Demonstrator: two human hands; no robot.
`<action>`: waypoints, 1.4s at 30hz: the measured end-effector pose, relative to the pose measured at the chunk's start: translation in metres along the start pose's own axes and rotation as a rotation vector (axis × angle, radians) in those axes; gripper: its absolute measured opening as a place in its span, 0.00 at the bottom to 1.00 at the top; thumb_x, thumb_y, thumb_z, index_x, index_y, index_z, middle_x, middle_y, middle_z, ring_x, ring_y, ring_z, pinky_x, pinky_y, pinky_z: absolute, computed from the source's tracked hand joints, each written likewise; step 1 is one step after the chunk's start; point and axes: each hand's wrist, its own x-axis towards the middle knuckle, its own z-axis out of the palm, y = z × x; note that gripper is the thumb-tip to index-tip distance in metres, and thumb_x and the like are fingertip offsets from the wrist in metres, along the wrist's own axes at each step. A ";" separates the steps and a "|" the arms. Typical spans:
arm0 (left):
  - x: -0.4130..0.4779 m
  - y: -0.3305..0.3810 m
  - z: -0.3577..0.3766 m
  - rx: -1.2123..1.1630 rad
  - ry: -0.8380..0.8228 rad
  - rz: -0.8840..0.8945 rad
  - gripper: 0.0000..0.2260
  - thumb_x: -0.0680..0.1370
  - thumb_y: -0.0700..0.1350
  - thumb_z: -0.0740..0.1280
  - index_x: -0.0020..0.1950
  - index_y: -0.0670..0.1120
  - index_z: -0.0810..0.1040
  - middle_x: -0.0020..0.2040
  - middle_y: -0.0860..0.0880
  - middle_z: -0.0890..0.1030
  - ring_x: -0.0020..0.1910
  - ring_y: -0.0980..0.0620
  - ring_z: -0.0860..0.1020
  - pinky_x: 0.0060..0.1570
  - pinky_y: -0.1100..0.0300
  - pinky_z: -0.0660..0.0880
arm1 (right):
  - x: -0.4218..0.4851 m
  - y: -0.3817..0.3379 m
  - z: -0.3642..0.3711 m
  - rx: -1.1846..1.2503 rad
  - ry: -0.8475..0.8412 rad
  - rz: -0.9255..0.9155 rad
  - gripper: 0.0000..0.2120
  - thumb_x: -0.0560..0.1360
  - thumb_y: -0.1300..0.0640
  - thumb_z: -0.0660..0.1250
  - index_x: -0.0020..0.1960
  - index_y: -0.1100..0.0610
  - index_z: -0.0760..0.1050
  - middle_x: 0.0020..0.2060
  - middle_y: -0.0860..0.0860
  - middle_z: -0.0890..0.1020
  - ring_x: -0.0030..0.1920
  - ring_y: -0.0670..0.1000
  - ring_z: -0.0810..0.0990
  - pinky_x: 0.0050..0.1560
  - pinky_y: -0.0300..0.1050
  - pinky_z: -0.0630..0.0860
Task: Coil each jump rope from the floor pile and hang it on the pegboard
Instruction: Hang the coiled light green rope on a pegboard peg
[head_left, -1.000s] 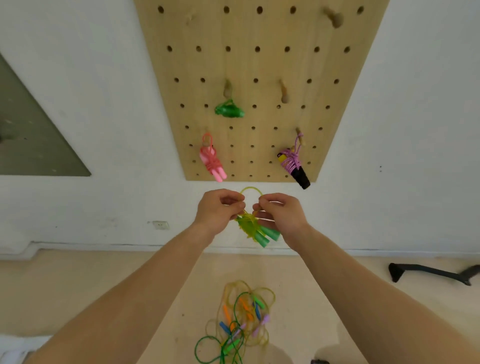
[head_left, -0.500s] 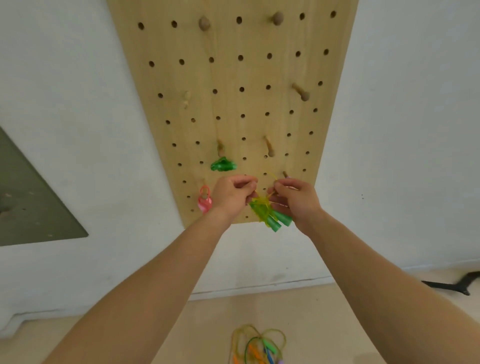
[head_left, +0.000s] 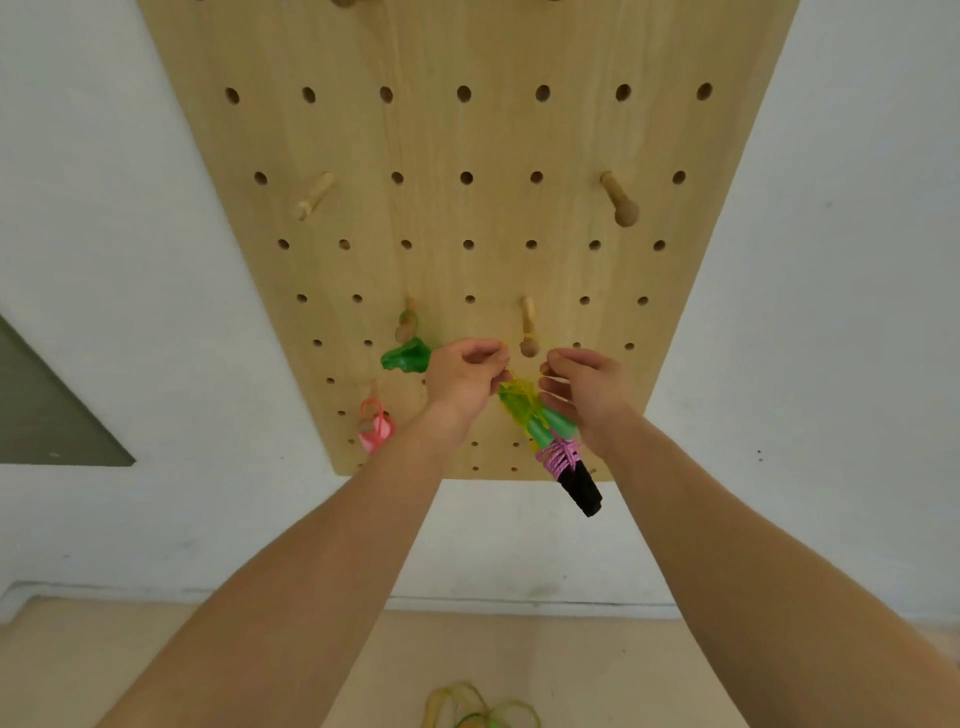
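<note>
- Both my hands are up at the pegboard (head_left: 467, 135), working near its bottom edge, around 6 o'clock on the board.
- My left hand (head_left: 464, 382) has the fingers curled in and is pinching the thin yellow cord of the coiled jump rope (head_left: 519, 405).
- My right hand (head_left: 586, 396) is pinching the same cord from the other side, so the bundle hangs right between the two hands.
- Its green handles (head_left: 550, 428) point down toward 5 o'clock.
- The bit of loop stretched between my fingertips sits just under the knob of a wooden peg (head_left: 528, 330), at 12 o'clock from the bundle. I honestly can't tell if the cord is touching the peg or not.
- The green rope (head_left: 406, 356) hangs off its own peg at 9 o'clock from my left hand, just beside my knuckles.
- The pink rope (head_left: 375, 428) hangs at 8 o'clock from that hand, near the board's lower left.
- The purple rope with black handles (head_left: 574, 475) hangs at 6 o'clock, right below the green handles and next to my right wrist.
- There are two bare pegs higher up, the left bare peg (head_left: 313, 195) at 11 o'clock and the right bare peg (head_left: 621, 202) at 1 o'clock.
- The floor pile (head_left: 480, 709) is way down at 6 o'clock, and only its top loops show.
</note>
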 end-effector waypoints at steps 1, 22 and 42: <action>0.007 -0.001 0.005 0.000 0.012 -0.005 0.08 0.78 0.37 0.71 0.56 0.39 0.82 0.44 0.44 0.83 0.34 0.55 0.81 0.34 0.68 0.77 | 0.009 0.000 0.000 0.002 0.002 0.007 0.05 0.78 0.62 0.69 0.53 0.60 0.79 0.42 0.55 0.83 0.39 0.52 0.83 0.41 0.44 0.81; 0.068 -0.016 0.032 0.258 0.099 0.030 0.10 0.77 0.41 0.72 0.57 0.48 0.84 0.49 0.52 0.84 0.51 0.51 0.82 0.58 0.49 0.79 | 0.075 0.002 -0.003 -0.378 -0.042 -0.046 0.09 0.78 0.61 0.67 0.57 0.56 0.80 0.47 0.54 0.84 0.40 0.50 0.82 0.43 0.48 0.82; -0.046 0.014 -0.128 0.867 -0.211 0.176 0.19 0.79 0.50 0.66 0.69 0.46 0.76 0.58 0.49 0.80 0.54 0.51 0.79 0.57 0.58 0.73 | -0.078 -0.011 0.035 -1.103 0.043 -0.231 0.16 0.78 0.56 0.63 0.64 0.56 0.78 0.57 0.53 0.81 0.56 0.54 0.79 0.51 0.45 0.75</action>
